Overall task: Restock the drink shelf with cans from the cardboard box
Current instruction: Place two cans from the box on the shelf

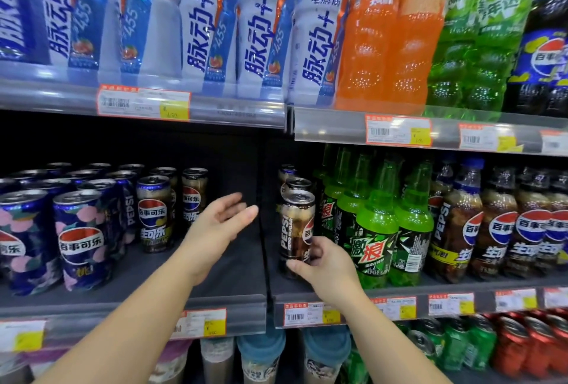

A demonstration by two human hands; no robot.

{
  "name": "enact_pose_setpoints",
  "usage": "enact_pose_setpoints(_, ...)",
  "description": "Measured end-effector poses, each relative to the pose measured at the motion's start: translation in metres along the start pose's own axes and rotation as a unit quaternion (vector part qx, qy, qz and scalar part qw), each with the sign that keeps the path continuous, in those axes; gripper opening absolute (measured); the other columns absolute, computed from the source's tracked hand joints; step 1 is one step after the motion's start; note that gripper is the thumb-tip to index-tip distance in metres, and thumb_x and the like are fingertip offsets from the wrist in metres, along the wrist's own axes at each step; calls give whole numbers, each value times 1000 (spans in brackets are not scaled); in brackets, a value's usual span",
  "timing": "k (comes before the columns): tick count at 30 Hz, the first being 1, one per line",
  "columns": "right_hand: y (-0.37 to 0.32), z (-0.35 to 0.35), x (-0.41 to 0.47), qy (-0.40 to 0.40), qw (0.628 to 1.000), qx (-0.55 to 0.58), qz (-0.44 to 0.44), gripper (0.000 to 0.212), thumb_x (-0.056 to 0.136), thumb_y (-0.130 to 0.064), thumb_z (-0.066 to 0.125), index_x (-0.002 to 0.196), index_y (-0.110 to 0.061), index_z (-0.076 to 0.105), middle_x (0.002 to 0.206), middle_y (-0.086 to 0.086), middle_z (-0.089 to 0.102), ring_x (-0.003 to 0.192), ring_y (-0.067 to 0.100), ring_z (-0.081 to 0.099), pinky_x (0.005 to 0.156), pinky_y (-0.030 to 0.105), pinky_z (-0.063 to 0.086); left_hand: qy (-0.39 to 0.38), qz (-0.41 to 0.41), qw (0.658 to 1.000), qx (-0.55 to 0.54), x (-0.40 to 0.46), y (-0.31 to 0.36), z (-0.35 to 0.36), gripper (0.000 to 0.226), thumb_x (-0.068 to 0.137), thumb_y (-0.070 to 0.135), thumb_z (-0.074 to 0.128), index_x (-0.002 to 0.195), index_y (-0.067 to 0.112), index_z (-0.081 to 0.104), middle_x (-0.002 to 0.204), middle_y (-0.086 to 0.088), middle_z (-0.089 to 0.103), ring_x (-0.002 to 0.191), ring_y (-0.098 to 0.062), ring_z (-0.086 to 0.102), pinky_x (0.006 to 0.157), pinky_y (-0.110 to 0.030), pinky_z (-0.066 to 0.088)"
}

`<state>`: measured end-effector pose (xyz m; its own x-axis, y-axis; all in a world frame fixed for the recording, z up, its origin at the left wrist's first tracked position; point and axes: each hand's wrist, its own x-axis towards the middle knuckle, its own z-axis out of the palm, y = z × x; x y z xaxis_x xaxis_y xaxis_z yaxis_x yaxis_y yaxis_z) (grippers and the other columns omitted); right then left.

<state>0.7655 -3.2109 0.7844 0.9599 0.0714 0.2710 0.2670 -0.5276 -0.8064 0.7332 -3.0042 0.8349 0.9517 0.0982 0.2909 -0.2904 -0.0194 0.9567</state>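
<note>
A tall brown Pepsi zero-sugar can (296,223) stands at the front of the dark middle shelf (233,273), with two more such cans (297,183) lined up behind it. My right hand (325,263) wraps its fingers around the lower part of the front can. My left hand (219,223) hovers over the bare gap in the shelf, fingers spread, holding nothing. More brown Pepsi cans (153,214) and blue peach Pepsi cans (81,236) fill the shelf's left side. The cardboard box is out of view.
Green Mountain Dew bottles (375,230) stand just right of the held can, then Pepsi bottles (498,230). The upper shelf carries blue-white sports drinks (203,24), orange and green soda. Price-tag rails (310,314) edge each shelf. Below are cups and green and red cans (522,346).
</note>
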Motion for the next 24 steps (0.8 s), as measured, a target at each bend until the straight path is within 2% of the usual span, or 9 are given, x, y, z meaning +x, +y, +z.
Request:
enact_pose_setpoints(3,2,1,8,24,999,-36,28,44,77,-36,80,113,-21,62,100,-13,68,85,6,63,68,16,45,22,-8,1000,3,-5,-10,-16,80,59,58,78,129,28,53,122,8,63,116,-10,58,102,-41,45)
enact_pose_setpoints(6,1,2,15,43,997,-55,43,51,75,-35,81,117,-18,57,97,-12,62,88,9,59,76,22,43,26,-2,1000,6,-6,-16,-26,92,41,70,81,121,32,58,118,9,66,114,-9,60,99,-39,48)
enact_pose_setpoints(9,1,7,19,65,994,-71,51,58,71,-38,84,116,-15,54,106,-4,69,96,16,64,83,30,50,22,1,1000,3,-4,-20,-34,95,31,74,81,115,36,59,117,9,68,113,-8,61,98,-38,48)
enact_pose_setpoints(11,-1,8,18,81,992,-86,54,60,71,-41,83,114,-15,51,108,-2,68,100,19,64,81,29,48,21,2,1000,-1,-3,-23,-38,97,26,77,80,111,36,61,116,9,69,112,-8,62,97,-38,48)
enact_pose_setpoints(14,-1,8,19,65,992,-85,71,69,70,-46,82,121,-17,46,111,-3,65,105,20,62,82,30,47,16,-2,1000,0,-4,-26,-41,97,25,77,80,110,34,62,112,9,71,110,-9,63,95,-38,49)
enact_pose_setpoints(17,1,8,23,29,994,-88,63,66,74,-35,79,129,-19,46,118,-4,67,110,19,62,90,29,48,17,-10,1000,-10,-4,-28,-44,98,23,75,82,109,32,65,109,9,72,108,-11,64,92,-36,50)
enact_pose_setpoints(20,1,9,25,37,991,-107,71,55,74,-33,80,119,-18,52,117,-2,67,107,21,63,87,28,47,21,-19,999,-24,-4,-30,-44,98,21,73,84,108,30,66,111,2,72,108,-14,65,91,-37,50)
enact_pose_setpoints(24,-6,11,28,61,989,-103,91,64,70,-37,84,116,-12,46,119,4,64,110,26,61,87,32,47,12,-21,999,-31,-6,-29,-42,99,21,72,84,108,29,67,112,1,71,107,-14,65,92,-38,50)
